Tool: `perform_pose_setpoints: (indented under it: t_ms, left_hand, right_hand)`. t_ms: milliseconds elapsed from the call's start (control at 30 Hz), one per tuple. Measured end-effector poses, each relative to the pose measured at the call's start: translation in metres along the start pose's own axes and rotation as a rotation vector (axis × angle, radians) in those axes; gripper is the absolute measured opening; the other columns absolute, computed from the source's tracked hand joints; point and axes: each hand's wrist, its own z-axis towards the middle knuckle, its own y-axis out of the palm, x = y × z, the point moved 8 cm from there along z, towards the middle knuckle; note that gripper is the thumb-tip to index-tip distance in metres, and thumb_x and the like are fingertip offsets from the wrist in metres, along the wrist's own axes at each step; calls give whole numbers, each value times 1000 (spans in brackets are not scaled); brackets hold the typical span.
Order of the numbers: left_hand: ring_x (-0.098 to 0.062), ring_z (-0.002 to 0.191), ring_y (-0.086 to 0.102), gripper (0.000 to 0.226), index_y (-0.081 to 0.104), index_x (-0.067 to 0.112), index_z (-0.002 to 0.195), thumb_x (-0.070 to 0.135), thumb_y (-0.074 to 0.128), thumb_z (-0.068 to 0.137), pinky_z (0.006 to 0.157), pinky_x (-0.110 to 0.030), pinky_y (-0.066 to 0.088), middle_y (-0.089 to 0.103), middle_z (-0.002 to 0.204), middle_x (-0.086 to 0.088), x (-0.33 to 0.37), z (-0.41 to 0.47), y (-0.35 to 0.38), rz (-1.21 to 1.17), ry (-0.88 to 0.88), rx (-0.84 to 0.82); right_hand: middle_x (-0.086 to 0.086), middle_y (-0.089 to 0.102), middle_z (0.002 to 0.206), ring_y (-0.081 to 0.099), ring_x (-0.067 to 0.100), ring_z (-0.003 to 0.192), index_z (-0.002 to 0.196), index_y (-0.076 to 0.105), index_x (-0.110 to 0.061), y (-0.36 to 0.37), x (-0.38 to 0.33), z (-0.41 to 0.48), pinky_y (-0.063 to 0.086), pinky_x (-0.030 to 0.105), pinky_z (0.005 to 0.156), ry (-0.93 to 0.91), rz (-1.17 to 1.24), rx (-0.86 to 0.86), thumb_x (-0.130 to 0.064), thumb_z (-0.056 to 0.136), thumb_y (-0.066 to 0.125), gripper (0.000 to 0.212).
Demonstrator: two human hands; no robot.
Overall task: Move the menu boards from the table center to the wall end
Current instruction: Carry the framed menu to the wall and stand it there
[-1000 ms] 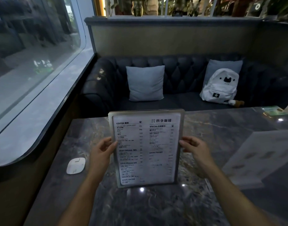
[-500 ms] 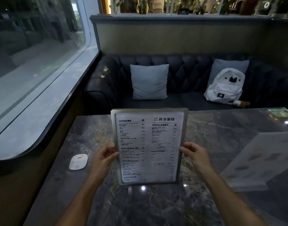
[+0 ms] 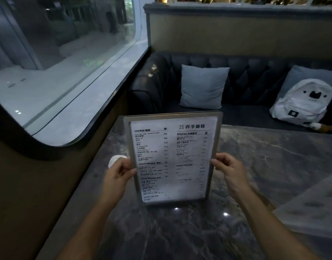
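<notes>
Two hands — left hand (image 3: 118, 173), right hand (image 3: 229, 170) — gripping one menu board (image 3: 172, 156), two cushions (image 3: 203, 86).

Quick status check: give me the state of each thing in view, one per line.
Menu board: upright, held by both side edges.
Left hand: gripping its left edge.
Right hand: gripping its right edge.
Second board: at the right, untouched.
White disc: on the table, partly hidden.
Backpack: leaning on the sofa.

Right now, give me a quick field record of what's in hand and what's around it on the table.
held item: menu board, upright, print facing the camera
left hand: grips its left edge
right hand: grips its right edge
surface: dark marble table
second menu board: on the table at right
small white device: behind left hand, partly hidden
</notes>
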Motion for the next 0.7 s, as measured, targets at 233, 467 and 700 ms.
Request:
perform_pose_setpoints:
  t_ms: [233,467,700]
  left_hand:
    - [5,59,49,14,49,3,75,-9,57,79,57,-7,43,46,69,-5,-4,-48,-74,47,-59,165]
    - [6,61,53,25,56,23,71,-1,62,78,57,-7,44,57,68,7,-3,-120,-145,107,-126,368]
    - [5,61,53,37,56,28,67,-8,60,77,61,-9,45,62,61,18,-7,-189,-187,68,-206,558]
  right_hand:
    - [6,67,79,64,4,70,79,66,-7,75,-17,-12,54,20,67,-84,15,-177,1,77,62,9]
    - [-9,72,72,64,3,70,74,69,-22,161,-9,-30,49,13,60,-38,4,-408,-7,79,63,17]
    - [-15,73,74,66,2,72,72,70,-28,227,-4,-57,51,14,63,-56,-1,-543,-4,79,63,26]
